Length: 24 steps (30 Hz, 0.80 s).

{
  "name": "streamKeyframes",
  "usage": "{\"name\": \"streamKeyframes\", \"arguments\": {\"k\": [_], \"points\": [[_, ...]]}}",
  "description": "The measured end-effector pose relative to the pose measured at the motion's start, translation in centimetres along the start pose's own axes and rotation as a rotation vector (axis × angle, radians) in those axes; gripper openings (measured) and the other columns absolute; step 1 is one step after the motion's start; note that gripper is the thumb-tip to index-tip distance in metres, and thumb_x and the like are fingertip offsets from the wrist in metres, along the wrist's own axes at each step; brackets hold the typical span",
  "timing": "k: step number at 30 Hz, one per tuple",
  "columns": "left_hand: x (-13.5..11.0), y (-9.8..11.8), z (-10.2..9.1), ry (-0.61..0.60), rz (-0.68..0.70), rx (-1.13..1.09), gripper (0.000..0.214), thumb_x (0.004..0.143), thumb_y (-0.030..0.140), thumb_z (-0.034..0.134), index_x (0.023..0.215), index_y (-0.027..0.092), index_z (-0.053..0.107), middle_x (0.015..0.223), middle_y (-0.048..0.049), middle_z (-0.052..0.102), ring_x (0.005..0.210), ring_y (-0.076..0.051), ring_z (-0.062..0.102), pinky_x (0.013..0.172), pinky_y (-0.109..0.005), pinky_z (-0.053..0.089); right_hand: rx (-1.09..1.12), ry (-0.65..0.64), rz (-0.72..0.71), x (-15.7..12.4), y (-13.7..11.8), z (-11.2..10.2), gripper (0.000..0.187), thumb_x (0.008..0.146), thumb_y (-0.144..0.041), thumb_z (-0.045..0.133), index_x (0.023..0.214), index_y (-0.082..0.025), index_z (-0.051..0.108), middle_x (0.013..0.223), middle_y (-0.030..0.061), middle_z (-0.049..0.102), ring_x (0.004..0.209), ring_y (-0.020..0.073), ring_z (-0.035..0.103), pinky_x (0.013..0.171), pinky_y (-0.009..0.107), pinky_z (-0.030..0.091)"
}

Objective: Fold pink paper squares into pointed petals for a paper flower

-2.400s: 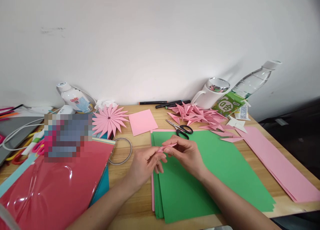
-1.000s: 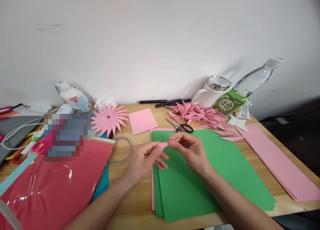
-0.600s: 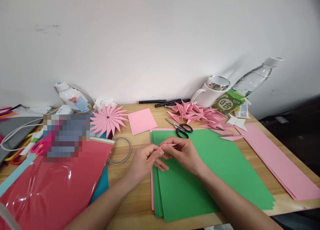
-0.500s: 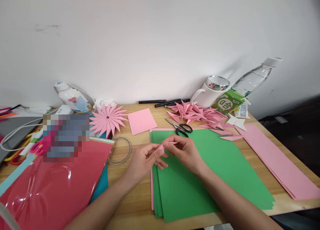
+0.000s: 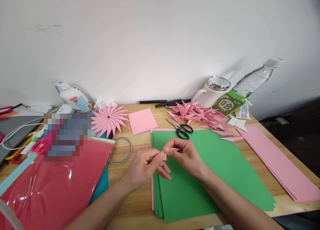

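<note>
A small folded piece of pink paper [image 5: 164,157] is pinched between my two hands, mostly covered by the fingers. My left hand [image 5: 147,165] grips it between thumb and forefinger, its other fingers loosely curled below. From the right, my right hand [image 5: 186,155] pinches the same piece, and a pink tip shows past its fingers. Both hands are above the left part of a stack of green paper [image 5: 212,176]. Black-handled scissors [image 5: 182,130] lie at the stack's far edge, just beyond my right hand.
A pink pointed paper rosette [image 5: 108,120] and a pink square sheet [image 5: 143,121] lie at the back. Folded pink pieces [image 5: 195,113] are heaped before a white mug [image 5: 211,93]. A tape roll [image 5: 130,148], red packet [image 5: 57,186] and pink strips [image 5: 280,163] flank the stack.
Both hands have come slightly nearer to me with the folded paper. My fingers cover more of it, and the left hand's lower fingers reach further down.
</note>
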State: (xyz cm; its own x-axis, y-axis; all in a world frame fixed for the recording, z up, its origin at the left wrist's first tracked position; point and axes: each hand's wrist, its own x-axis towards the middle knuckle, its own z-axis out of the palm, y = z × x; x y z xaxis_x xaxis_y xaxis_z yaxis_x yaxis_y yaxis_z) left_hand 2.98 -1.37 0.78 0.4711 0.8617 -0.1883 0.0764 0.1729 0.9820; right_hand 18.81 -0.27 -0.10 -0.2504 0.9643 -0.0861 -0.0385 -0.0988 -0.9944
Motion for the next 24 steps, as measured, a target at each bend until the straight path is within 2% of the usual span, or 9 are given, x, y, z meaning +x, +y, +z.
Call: {"name": "streamKeyframes", "arguments": {"k": [4,8,13,16,18,20,21,22,24], "points": [[0.3,0.0,-0.1,0.032,0.013,0.053,0.039,0.085,0.047,0.048,0.068,0.014,0.055,0.060,-0.0065,0.067,0.054,-0.020,0.069,0.047,-0.023,0.049,-0.010,0.094,-0.012,0.1,0.0,0.1,0.031,0.067,-0.046,0.071,0.063,-0.015,0.063,0.060,0.0017,0.065,0.051,0.0102,0.052,0.049,0.023,0.042],[0.9,-0.6,-0.6,0.126,0.017,0.039,0.036,0.084,0.048,0.049,0.076,0.013,0.056,0.057,-0.0014,0.063,0.044,-0.016,0.065,0.039,-0.019,0.043,-0.083,0.211,-0.006,0.7,0.1,-0.3,0.036,0.069,-0.051,0.067,0.070,-0.015,0.067,0.054,0.0001,0.059,0.047,0.0097,0.048,0.045,0.022,0.039],[1.1,-0.4,-0.9,0.155,-0.003,0.020,0.035,0.082,0.048,0.051,0.075,0.013,0.055,0.052,0.0024,0.057,0.035,-0.011,0.057,0.035,-0.018,0.039,-0.154,0.264,0.003,1.0,-0.1,-0.9,0.041,0.066,-0.054,0.069,0.056,-0.016,0.059,0.047,-0.0012,0.053,0.043,0.0095,0.045,0.041,0.022,0.035],[1.0,-0.3,-0.9,0.172,0.023,0.095,0.035,0.085,0.046,0.048,0.074,0.014,0.056,0.053,0.0005,0.059,0.038,-0.012,0.057,0.037,-0.020,0.043,-0.151,0.269,0.027,0.9,-0.1,-0.9,0.045,0.064,-0.057,0.069,0.051,-0.017,0.054,0.045,-0.0018,0.051,0.040,0.0076,0.041,0.038,0.021,0.032],[1.1,-0.6,-1.3,0.262,0.132,0.277,0.031,0.086,0.044,0.048,0.081,0.015,0.059,0.064,-0.0032,0.066,0.052,-0.015,0.064,0.050,-0.025,0.051,-0.124,0.288,0.037,1.0,0.0,-0.9,0.046,0.064,-0.057,0.069,0.050,-0.017,0.052,0.044,-0.0023,0.052,0.038,0.0066,0.040,0.037,0.020,0.031],[1.4,-1.2,-2.2,0.423,0.317,0.583,0.027,0.083,0.038,0.055,0.100,0.017,0.060,0.093,-0.0080,0.070,0.084,-0.020,0.067,0.077,-0.033,0.053,-0.060,0.312,0.064,1.2,0.1,-1.1,0.044,0.064,-0.056,0.070,0.053,-0.016,0.053,0.046,-0.0016,0.055,0.039,0.0068,0.043,0.038,0.020,0.035],[1.6,-1.6,-2.7,0.476,0.386,0.734,0.029,0.085,0.034,0.053,0.108,0.017,0.057,0.108,-0.0105,0.066,0.102,-0.023,0.062,0.091,-0.037,0.048,-0.020,0.318,0.091,1.3,0.2,-1.3,0.043,0.064,-0.055,0.070,0.055,-0.016,0.055,0.049,-0.0005,0.058,0.040,0.0075,0.047,0.039,0.020,0.038],[1.8,-2.1,-3.3,0.528,0.431,0.876,0.031,0.088,0.028,0.049,0.115,0.016,0.054,0.116,-0.0129,0.062,0.111,-0.025,0.056,0.097,-0.040,0.043,0.022,0.326,0.114,1.5,0.4,-1.5,0.041,0.063,-0.053,0.072,0.057,-0.015,0.057,0.051,0.0008,0.061,0.041,0.0084,0.050,0.041,0.021,0.041],[2.4,-3.0,-4.5,0.597,0.408,1.122,0.038,0.088,0.017,0.040,0.125,0.009,0.046,0.129,-0.0191,0.052,0.123,-0.028,0.046,0.102,-0.044,0.038,0.099,0.379,0.119,1.9,0.6,-2.0,0.039,0.060,-0.049,0.076,0.060,-0.014,0.060,0.055,0.0031,0.065,0.044,0.0100,0.055,0.044,0.022,0.046]]}}
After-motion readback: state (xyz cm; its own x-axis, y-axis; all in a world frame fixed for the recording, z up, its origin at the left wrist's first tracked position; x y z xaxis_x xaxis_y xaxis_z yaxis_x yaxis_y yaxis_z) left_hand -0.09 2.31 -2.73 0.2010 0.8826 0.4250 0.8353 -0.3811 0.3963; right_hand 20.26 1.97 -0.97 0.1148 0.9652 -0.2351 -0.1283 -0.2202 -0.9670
